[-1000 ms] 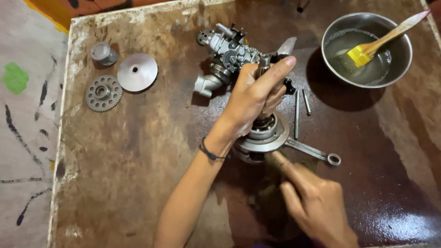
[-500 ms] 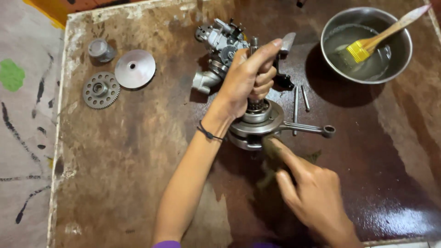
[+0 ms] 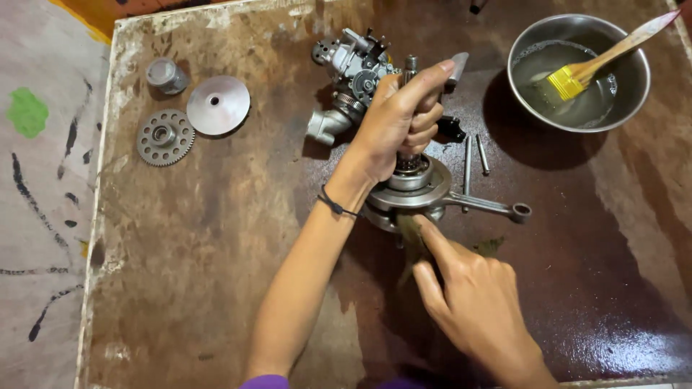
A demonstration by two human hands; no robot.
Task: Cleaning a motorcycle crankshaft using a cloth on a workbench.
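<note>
- Rust-brown, oil-stained worktop (image 3: pixel 216 252) carries scattered engine parts beside a paint-marked floor.
- Left hand (image 3: pixel 396 119) is closed round the upright shaft of a grey steel crankshaft with connecting rod (image 3: pixel 432 191), standing at the worktop's centre.
- Right hand (image 3: pixel 476 302) presses its forefinger to the crank's lower edge, apparently through a dark rag; its grip is unclear.
- Since a second ago the crankshaft has swung, its rod now lying flatter, which suggests turning during wiping.
- Behind: a grey metal carburettor (image 3: pixel 346 72); far right, a steel bowl (image 3: pixel 634 65) holding a yellow-bristled brush (image 3: pixel 577 75).
</note>
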